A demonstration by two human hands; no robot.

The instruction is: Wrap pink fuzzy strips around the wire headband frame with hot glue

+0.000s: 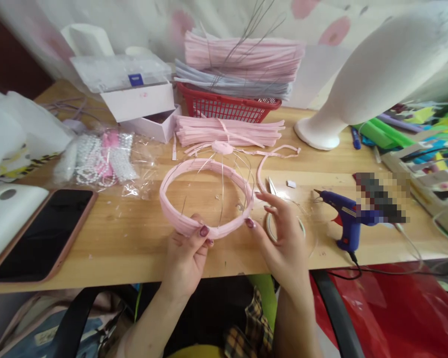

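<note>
A pink fabric-wrapped ring (166, 209) is held above the table's front part, tilted toward me. Thin wires rise from its band to a small pink round piece (222, 147) at the far side. My left hand (188, 251) pinches the near edge of the ring between thumb and fingers. On the right side, my right hand (283, 233) has its thumb and fingers apart, close beside the band; whether the fingertips touch it I cannot tell. Scissors (272, 187) lie partly hidden behind my right hand.
A blue glue gun (343, 214) with a cord lies on the right, near a white foam stand (321, 132). Behind are a pink strip bundle (227, 132) and a red basket (227, 107). Bagged pearl beads (104, 159) and a phone (45, 236) lie left.
</note>
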